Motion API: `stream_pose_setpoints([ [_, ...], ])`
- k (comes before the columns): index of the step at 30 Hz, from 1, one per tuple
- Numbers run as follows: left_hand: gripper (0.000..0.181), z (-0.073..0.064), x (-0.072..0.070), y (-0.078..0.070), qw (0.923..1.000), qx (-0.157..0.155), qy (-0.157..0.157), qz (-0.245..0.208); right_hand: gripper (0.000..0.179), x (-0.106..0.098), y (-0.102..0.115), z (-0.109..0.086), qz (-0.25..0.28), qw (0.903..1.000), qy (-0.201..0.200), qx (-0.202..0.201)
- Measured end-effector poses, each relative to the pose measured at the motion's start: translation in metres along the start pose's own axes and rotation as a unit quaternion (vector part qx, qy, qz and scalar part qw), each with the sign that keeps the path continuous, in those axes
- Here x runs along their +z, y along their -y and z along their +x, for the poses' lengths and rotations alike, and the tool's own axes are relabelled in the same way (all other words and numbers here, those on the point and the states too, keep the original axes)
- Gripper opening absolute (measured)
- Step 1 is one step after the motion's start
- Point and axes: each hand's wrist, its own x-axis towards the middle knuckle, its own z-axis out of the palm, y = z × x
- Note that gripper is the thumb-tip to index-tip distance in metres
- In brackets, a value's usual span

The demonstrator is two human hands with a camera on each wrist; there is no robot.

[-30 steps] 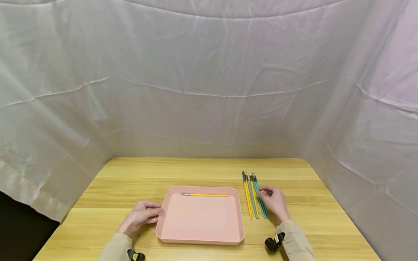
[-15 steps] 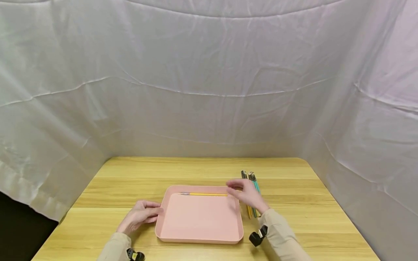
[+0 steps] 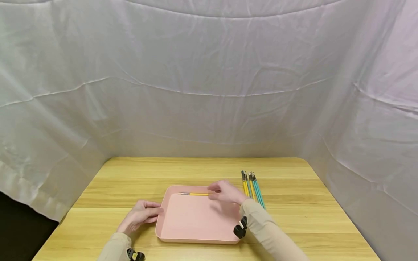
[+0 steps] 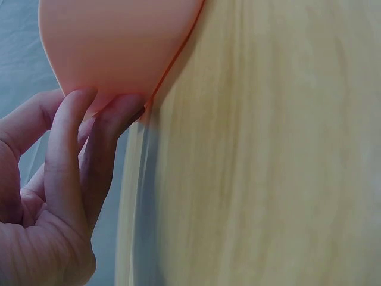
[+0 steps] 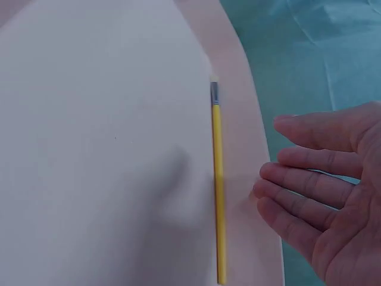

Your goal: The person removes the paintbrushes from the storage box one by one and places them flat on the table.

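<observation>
My left hand (image 3: pixel 139 216) pinches the left rim of a shallow pink tray (image 3: pixel 196 222); in the left wrist view its fingers (image 4: pixel 68 149) meet the tray's end. A paintbrush (image 3: pixel 193 194) with a yellow handle lies along the tray's far side, bristles to the left. Over the tray's far right part hovers my right hand (image 3: pixel 226 192), hiding the brush's handle end. In the right wrist view that hand's fingers (image 5: pixel 303 179) are extended, hold nothing and stand beside the yellow paintbrush (image 5: pixel 218 185), apart from it.
Several more paintbrushes (image 3: pixel 256 188), yellow and teal, lie side by side on the wooden table (image 3: pixel 303 217) right of the tray, partly hidden by the right forearm. Grey cloth (image 3: pixel 209 119) hangs behind the table and along its sides.
My right hand has moved left from beside the loose paintbrushes to above the tray's far right part. The left hand, tray and brush inside it stay essentially where they were.
</observation>
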Motion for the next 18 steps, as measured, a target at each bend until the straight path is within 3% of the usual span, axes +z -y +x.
stream_pose_setpoints([
  [11, 0.044, 0.000, -0.001, -0.001, 1.0000, 0.003, 0.004, 0.000, 0.044, 0.012, -0.005, 0.014, 0.074, 0.9968, 0.017, 0.027],
  [18, 0.045, 0.000, 0.000, 0.000, 1.0000, 0.001, 0.000, 0.001, 0.044, 0.017, -0.006, 0.016, 0.090, 0.9948, 0.033, 0.034],
])
